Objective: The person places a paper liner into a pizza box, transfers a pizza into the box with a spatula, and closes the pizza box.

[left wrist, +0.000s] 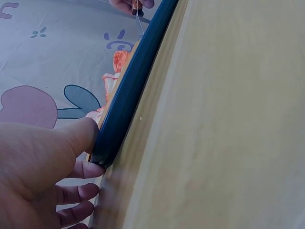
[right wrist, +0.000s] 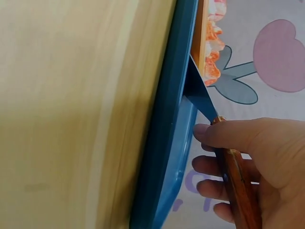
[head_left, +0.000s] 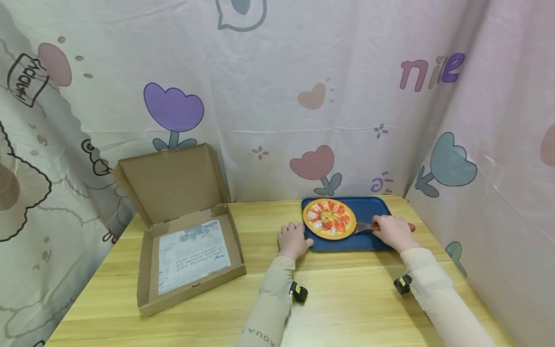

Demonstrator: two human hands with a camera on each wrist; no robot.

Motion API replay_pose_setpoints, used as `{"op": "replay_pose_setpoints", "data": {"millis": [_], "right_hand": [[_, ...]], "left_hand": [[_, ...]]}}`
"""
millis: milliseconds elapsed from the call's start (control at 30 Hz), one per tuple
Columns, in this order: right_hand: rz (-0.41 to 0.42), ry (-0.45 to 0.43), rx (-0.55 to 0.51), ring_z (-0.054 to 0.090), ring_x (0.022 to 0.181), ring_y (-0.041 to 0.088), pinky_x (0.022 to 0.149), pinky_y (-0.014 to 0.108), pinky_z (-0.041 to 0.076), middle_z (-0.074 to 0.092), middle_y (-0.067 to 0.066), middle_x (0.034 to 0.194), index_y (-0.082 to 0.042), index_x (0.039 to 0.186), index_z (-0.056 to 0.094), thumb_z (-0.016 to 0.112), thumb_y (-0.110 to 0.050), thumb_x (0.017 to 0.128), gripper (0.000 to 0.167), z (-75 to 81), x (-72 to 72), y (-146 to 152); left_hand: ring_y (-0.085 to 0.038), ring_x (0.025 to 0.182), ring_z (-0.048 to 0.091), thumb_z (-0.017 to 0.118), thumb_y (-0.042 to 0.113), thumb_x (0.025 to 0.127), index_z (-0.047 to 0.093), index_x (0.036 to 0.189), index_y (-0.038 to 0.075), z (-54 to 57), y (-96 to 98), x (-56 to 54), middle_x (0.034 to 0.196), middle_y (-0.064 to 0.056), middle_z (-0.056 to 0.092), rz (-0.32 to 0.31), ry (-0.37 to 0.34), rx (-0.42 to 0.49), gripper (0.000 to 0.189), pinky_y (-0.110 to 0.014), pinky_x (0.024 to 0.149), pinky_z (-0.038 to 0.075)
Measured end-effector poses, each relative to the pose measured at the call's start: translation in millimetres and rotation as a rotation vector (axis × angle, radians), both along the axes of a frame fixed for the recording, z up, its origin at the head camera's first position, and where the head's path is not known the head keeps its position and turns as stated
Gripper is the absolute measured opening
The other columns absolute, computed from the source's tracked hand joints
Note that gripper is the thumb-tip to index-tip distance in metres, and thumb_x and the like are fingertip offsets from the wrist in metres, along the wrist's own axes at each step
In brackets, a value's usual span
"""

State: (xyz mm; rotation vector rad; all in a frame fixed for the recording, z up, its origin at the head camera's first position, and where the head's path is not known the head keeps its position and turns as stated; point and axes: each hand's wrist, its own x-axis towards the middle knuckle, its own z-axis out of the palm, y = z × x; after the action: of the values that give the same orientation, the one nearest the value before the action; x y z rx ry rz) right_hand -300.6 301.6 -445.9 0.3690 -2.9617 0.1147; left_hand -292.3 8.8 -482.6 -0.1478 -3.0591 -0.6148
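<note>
A toy pizza with red and white toppings lies on the left half of a blue tray. My left hand is at the tray's near left corner. In the left wrist view its thumb is on the rim and the forefinger at the corner's underside, pinching it. With my right hand I grip the wooden handle of a pizza server. Its metal blade slants down to the pizza's right edge, where its tip is hidden.
To the left on the wooden table stands a cardboard pizza box, lid raised, with a printed white sheet inside. A patterned cloth hangs right behind the table and along both sides.
</note>
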Motion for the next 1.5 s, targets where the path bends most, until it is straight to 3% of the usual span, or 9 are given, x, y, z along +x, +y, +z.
{"op": "replay_pose_setpoints", "data": {"millis": [200,600,1267,1500], "right_hand": [[-0.016,0.047,-0.015,0.062,0.070,0.023,0.061,0.045,0.048,0.069,0.004,0.078,-0.013,0.082,0.067,0.076,-0.016,0.081,0.010,-4.3,2.7,2],[-0.036,0.029,-0.042,0.064,0.071,0.023,0.062,0.045,0.048,0.071,0.005,0.080,-0.013,0.084,0.070,0.076,-0.019,0.083,0.009,-7.2,6.9,4],[-0.034,0.057,-0.056,0.064,0.069,0.026,0.059,0.045,0.047,0.072,0.008,0.082,-0.011,0.089,0.071,0.076,-0.019,0.083,0.011,11.4,11.2,14],[-0.035,0.043,-0.050,0.064,0.070,0.027,0.060,0.046,0.046,0.072,0.009,0.083,-0.011,0.089,0.070,0.075,-0.019,0.084,0.011,18.7,14.1,17]], "left_hand": [[-0.034,0.111,0.045,0.068,0.043,0.089,0.057,0.130,0.013,1.0,0.6,0.7,0.122,-0.014,0.055,0.000,-0.008,0.006,0.052,-0.048,0.094,0.039],[-0.032,0.109,0.046,0.068,0.044,0.088,0.057,0.131,0.013,-1.8,1.1,-0.2,0.122,-0.014,0.054,0.002,-0.010,0.000,0.054,-0.047,0.093,0.039],[-0.033,0.107,0.046,0.068,0.040,0.089,0.060,0.124,0.012,0.2,-1.0,-1.2,0.119,-0.013,0.055,0.007,-0.010,0.023,0.045,-0.048,0.092,0.039],[-0.031,0.100,0.049,0.067,0.033,0.090,0.064,0.102,0.011,4.6,-4.0,-3.0,0.107,-0.011,0.057,0.015,-0.027,0.067,0.026,-0.048,0.088,0.041]]}}
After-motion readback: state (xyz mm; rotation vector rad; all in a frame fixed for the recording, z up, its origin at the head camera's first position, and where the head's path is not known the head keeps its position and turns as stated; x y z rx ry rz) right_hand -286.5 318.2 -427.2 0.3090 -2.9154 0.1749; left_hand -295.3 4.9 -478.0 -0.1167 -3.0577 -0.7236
